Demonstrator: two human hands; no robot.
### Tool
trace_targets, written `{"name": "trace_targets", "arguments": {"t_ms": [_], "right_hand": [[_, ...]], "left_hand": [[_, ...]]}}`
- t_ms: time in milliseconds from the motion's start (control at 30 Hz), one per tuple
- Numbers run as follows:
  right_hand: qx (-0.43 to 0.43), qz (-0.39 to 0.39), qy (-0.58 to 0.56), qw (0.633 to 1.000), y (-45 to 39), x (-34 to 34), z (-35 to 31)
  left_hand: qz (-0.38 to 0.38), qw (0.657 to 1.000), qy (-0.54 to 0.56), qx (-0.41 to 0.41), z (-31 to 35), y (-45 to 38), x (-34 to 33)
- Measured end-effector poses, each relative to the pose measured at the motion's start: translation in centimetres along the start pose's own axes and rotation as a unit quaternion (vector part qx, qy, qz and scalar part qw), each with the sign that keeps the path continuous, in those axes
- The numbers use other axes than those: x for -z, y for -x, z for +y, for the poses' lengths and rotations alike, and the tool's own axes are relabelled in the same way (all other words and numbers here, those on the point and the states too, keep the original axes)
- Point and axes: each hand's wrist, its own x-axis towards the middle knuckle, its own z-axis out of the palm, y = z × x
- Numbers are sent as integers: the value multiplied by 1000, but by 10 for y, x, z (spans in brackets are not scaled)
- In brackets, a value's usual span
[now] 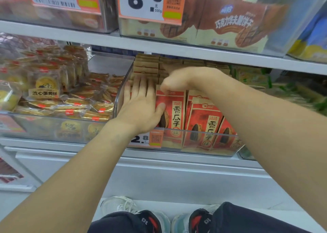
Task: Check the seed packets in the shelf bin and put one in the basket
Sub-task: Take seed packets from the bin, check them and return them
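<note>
Inside clear shelf bin [122, 93], upright seed packets [203, 119], left hand [141, 107] flat, released, right hand [174, 83] pinching front packet [174, 116]

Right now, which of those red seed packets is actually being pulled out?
The front-left packet: the right hand pinches its top edge while the left hand lies flat beside it, thumb on its face. The packets to its right are untouched.

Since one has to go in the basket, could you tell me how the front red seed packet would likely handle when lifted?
The front seed packet looks like a flat paper pouch, so probably light and slightly floppy. The right hand pinches its folded top edge, which may crease. Packed tightly among neighbours in the clear bin, it may drag others along.
</note>
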Motion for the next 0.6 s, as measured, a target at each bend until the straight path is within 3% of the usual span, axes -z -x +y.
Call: {"name": "trace_targets", "arguments": {"t_ms": [133, 267, 433, 600], "right_hand": [[49, 98, 56, 992, 48, -4, 21], [46, 187, 70, 979, 84, -36, 54], [5, 269, 52, 962, 100, -71, 85], [65, 343, -14, 937, 98, -74, 93]], "left_hand": [[47, 998, -5, 28, 15, -2, 2], [61, 998, -26, 6, 29, 4, 3], [24, 998, -57, 14, 37, 6, 9], [40, 991, -125, 15, 57, 9, 19]]}}
